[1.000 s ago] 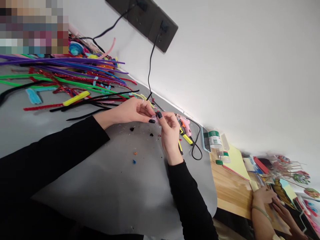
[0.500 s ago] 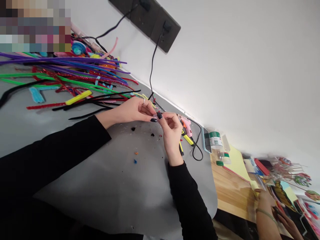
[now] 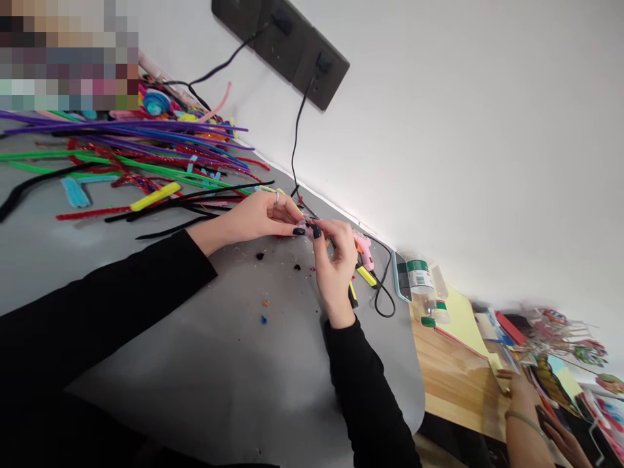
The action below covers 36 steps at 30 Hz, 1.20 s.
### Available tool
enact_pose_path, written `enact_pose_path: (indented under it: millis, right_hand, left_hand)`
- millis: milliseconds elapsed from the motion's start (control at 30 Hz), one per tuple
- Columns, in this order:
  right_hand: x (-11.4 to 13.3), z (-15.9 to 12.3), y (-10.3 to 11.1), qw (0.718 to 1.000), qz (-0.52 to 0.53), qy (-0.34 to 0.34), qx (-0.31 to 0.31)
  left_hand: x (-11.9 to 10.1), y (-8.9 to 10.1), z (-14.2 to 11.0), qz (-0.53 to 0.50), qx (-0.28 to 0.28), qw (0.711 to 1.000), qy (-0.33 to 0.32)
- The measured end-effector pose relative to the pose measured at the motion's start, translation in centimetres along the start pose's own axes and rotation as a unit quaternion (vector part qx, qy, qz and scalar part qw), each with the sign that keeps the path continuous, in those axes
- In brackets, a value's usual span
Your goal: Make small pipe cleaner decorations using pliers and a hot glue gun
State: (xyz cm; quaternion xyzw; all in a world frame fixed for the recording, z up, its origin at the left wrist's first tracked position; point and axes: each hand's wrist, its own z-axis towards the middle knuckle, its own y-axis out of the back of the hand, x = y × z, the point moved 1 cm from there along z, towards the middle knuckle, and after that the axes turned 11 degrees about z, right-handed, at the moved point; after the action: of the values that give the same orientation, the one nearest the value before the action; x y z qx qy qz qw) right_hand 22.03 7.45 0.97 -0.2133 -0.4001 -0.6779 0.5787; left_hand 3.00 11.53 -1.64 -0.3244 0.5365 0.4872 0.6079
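My left hand and my right hand meet over the grey mat, fingertips pinched together on a small pink piece too small to make out. Both hands are closed in a pinch. Small scraps of black, orange and blue lie on the mat just below the hands. A pink glue gun lies right behind my right hand, with its black cord looping beside it.
A heap of coloured pipe cleaners spreads over the mat's far left. Wall sockets with cables hang above. A phone, a bottle and yellow paper lie right. Another person's hands work at a wooden table.
My hands have stayed pinched together on the small piece, with the right fingers curling over it more. The other person's hands at the right have shifted lower.
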Motion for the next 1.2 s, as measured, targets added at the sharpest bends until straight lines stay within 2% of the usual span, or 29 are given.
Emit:
enact_pose_path:
  millis: [133,233,800,1200]
  right_hand:
    - [0.1,-0.1,0.1,0.997,-0.050,0.064,0.013]
    - [0.1,-0.1,0.1,0.994,-0.068,0.086,0.025]
    - [-0.2,-0.3,0.0,0.989,-0.077,0.114,0.049]
    - [-1.2,-0.3,-0.6,0.990,-0.094,0.106,-0.010]
  left_hand:
    - [-0.1,0.0,0.0,-0.009,-0.004,1.000,0.003]
    - [0.0,0.1,0.0,-0.008,-0.017,1.000,0.008]
    - [0.0,0.2,-0.2,-0.028,-0.019,0.999,0.037]
    - [0.0,0.3,-0.3,-0.011,0.003,0.999,0.037]
